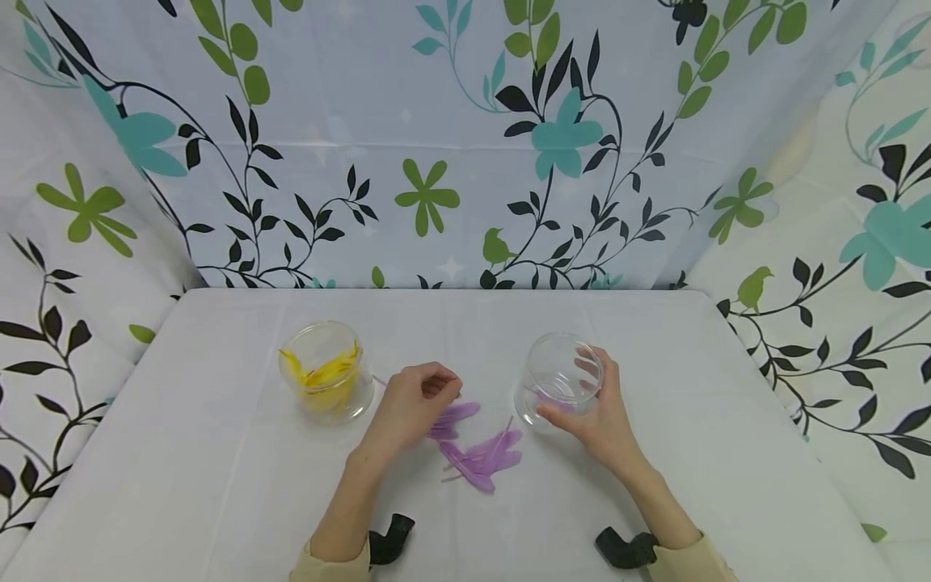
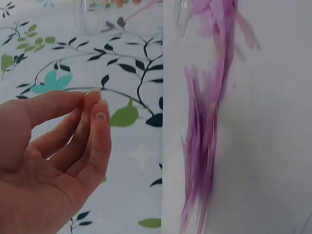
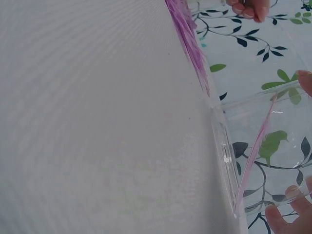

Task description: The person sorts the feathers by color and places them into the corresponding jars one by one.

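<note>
My right hand (image 1: 592, 412) grips a clear glass cup (image 1: 556, 364) from its right side, thumb in front and fingers behind. Inside it, a thin pink-purple feather (image 3: 254, 153) leans aslant in the right wrist view. Several purple feathers (image 1: 489, 461) lie on the white table between the hands. My left hand (image 1: 414, 404) hovers by these feathers with its fingers curled. In the left wrist view the tips of its thumb and fingers (image 2: 100, 122) meet, and nothing shows between them. The purple feathers (image 2: 200, 141) lie apart from it there.
A second clear glass cup (image 1: 356, 396) holding yellow feathers (image 1: 323, 372) stands left of my left hand. The white table (image 1: 182, 453) ends at a patterned cloth (image 1: 349, 145) behind it. Black wrist mounts (image 1: 393, 540) sit by both sleeves.
</note>
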A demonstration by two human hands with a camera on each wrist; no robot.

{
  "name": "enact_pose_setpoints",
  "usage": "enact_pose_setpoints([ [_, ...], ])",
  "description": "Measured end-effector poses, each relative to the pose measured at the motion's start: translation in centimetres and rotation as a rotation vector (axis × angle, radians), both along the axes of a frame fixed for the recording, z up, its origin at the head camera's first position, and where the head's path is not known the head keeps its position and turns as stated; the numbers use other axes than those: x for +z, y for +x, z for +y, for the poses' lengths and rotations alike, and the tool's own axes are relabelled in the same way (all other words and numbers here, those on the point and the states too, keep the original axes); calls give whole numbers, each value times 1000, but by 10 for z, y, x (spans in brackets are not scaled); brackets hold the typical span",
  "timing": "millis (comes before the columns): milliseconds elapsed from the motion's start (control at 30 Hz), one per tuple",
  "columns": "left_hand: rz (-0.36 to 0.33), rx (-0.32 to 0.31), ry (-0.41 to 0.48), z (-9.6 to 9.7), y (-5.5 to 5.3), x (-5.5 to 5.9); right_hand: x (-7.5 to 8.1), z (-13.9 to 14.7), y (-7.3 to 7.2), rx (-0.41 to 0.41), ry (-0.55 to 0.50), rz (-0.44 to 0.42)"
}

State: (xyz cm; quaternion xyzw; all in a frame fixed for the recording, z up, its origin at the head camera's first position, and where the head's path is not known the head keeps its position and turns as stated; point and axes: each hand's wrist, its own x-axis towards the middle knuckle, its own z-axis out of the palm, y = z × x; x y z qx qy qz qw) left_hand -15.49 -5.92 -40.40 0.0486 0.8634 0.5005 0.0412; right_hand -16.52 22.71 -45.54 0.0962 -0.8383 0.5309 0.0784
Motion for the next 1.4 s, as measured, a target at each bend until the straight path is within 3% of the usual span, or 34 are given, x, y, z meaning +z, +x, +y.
enact_pose_setpoints([
  [333,-76,18,-233,-23,2,-3,0,1,2,-4,-2,-11],
  [600,-133,-7,-291,-28,3,-2,1,1,2,-1,-12,-13],
  [933,-140,-58,-389,-36,7,-3,0,2,0,-2,-13,-8],
  [1400,-172,-63,-468,-38,8,-6,0,2,-1,7,0,-14],
])
